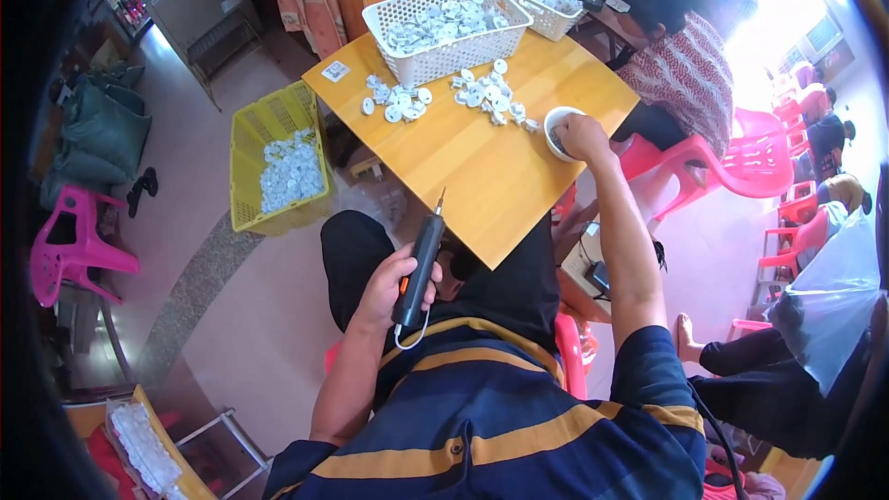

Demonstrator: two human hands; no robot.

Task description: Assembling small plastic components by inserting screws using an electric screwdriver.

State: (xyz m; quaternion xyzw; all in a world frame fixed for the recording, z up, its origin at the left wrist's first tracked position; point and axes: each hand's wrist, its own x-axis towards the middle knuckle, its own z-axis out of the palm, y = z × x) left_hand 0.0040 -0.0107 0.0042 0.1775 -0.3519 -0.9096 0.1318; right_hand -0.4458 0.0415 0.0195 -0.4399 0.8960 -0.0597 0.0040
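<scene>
My left hand (390,289) is wrapped round a black electric screwdriver (423,264) with an orange switch and a white cord; its bit points up and away, near the table's front corner. At the table's right side my right hand (583,137) reaches into a small white bowl (557,150). Its fingertips are down among small dark bits, too small to name, and look pinched together. Beyond the bowl, two loose groups of small white round plastic parts, one group on the right (488,93) and one on the left (398,102), lie on the wooden table (454,167).
A white perforated basket (454,63) full of similar parts stands at the table's back, beside a second white basket (542,14). A yellow crate (243,167) of white parts sits on the floor at left. A person in a cap (681,74) sits close by on the right.
</scene>
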